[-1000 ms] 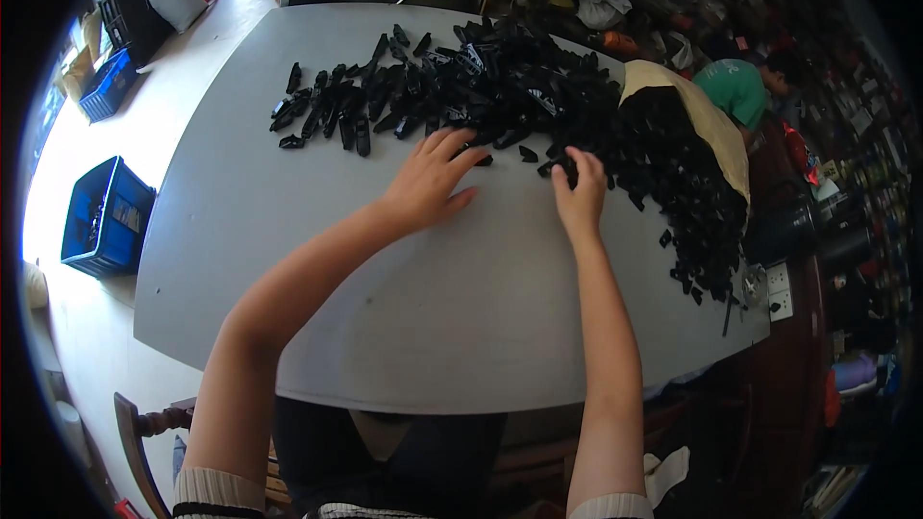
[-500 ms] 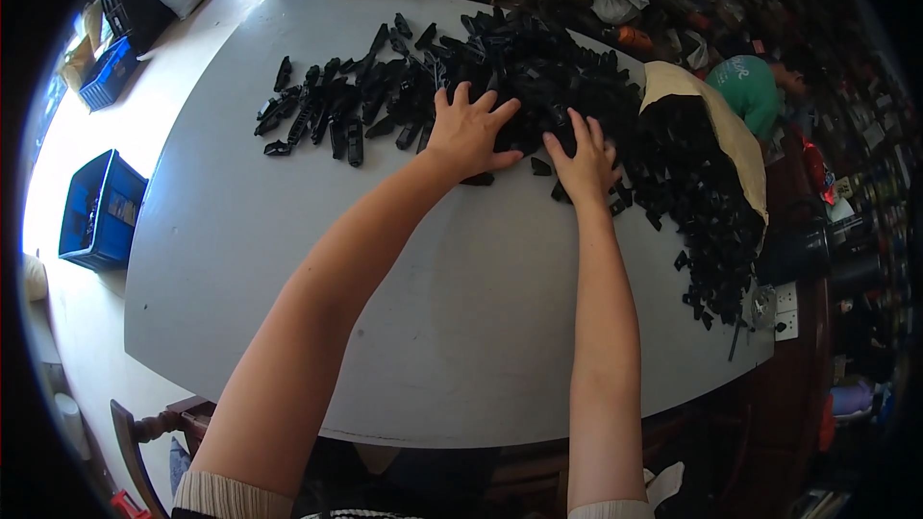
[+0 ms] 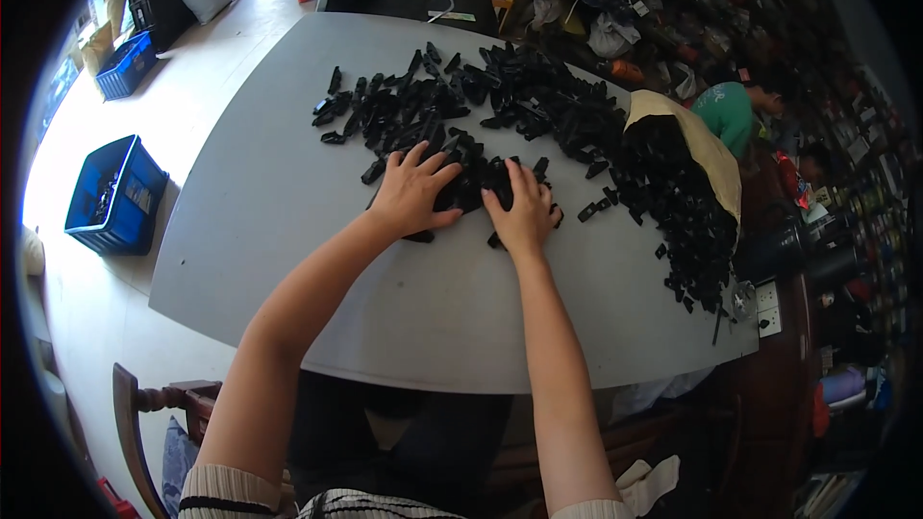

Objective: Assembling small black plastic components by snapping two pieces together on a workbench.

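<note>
In the head view, two hands work a pile of small black parts on a pale grey counter [image 3: 433,327]. The left hand [image 3: 411,194] lies palm down with its fingers spread, open rather than closed, over the left side of a near cluster of black parts [image 3: 465,156]. The right hand [image 3: 524,210] curves over the cluster's right side, thumb apart from the fingers; whether it grips any piece cannot be told.

By the look of it, the gathering is only partly done: one batch sits bunched between the hands, while far more remains outside their reach. Loose pieces [image 3: 404,101] lie scattered just beyond the left hand, and a dense heap [image 3: 553,101] spreads farther off to the right. More parts spill from the dark mouth of a pale sack [image 3: 723,149] at the counter's right side.

The bunched parts lie between the two hands and touch both, partly hidden beneath the fingers. A few stray pieces [image 3: 598,207] rest right of the right hand, apart from it.
</note>
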Demonstrator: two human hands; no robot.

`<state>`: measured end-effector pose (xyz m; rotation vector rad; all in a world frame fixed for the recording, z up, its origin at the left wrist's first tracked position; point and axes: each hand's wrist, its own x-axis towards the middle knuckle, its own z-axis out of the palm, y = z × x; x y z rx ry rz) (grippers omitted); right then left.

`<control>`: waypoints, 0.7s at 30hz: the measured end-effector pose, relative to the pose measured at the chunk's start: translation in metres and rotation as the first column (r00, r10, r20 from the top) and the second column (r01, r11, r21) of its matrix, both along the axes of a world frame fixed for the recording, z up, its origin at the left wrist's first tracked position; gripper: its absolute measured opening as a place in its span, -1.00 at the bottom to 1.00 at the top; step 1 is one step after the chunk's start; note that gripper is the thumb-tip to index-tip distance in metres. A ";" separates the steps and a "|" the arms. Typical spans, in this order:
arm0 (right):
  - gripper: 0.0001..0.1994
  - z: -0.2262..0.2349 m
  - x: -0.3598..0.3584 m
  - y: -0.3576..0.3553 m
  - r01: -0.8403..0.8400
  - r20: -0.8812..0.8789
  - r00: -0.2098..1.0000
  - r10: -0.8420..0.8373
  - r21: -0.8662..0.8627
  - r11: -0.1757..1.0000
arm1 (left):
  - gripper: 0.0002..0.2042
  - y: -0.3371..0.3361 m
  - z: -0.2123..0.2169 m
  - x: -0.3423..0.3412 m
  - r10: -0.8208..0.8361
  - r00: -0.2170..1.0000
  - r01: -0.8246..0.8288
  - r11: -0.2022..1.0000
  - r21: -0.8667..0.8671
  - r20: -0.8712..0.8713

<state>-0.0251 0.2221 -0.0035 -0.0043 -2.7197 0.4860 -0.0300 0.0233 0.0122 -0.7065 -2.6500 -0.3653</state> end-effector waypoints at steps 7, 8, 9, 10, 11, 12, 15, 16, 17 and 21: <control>-0.34 -0.001 0.076 -0.056 -0.117 -0.042 0.992 0.117 0.021 0.993 | -0.39 -0.055 0.006 0.083 -0.019 1.000 0.019 1.000 0.002 0.010; -0.35 -0.002 0.086 -0.064 -0.122 -0.025 0.992 0.123 0.023 0.992 | -0.40 -0.062 0.002 0.092 -0.018 1.000 0.018 1.000 -0.010 0.011; -0.35 -0.002 0.093 -0.072 -0.128 -0.017 0.992 0.128 0.020 0.992 | -0.40 -0.066 0.003 0.100 -0.012 1.000 0.013 1.000 -0.012 0.020; -0.36 -0.003 0.101 -0.079 -0.140 -0.014 0.990 0.140 0.022 0.990 | -0.41 -0.069 0.003 0.106 0.002 1.000 -0.001 1.000 -0.026 0.023; -0.37 -0.004 0.107 -0.085 -0.153 -0.008 0.988 0.154 0.023 0.988 | -0.41 -0.073 0.002 0.112 0.018 0.999 -0.017 0.999 -0.042 0.028; -0.42 -0.002 0.112 -0.089 -0.169 -0.022 0.985 0.169 0.023 0.985 | -0.42 -0.074 0.000 0.113 0.016 1.000 -0.016 1.000 -0.012 -0.020; -0.56 -0.002 0.105 -0.086 -0.206 -0.117 0.974 0.195 -0.096 0.974 | -0.53 -0.072 0.005 0.104 0.018 0.994 -0.006 0.993 0.115 -0.105; -0.61 -0.004 0.097 -0.075 -0.269 -0.226 0.946 0.233 -0.143 0.953 | -0.58 -0.067 0.006 0.099 0.001 0.992 0.023 0.982 0.190 -0.129; -0.65 -0.001 0.090 -0.068 -0.322 -0.279 0.922 0.268 -0.169 0.932 | -0.63 -0.067 0.008 0.098 0.017 0.994 0.013 0.961 0.275 -0.105; -0.74 0.015 0.091 -0.039 -0.399 -0.302 0.900 0.315 -0.274 0.875 | -0.78 -0.077 0.024 0.107 0.062 0.991 0.011 0.853 0.522 -0.122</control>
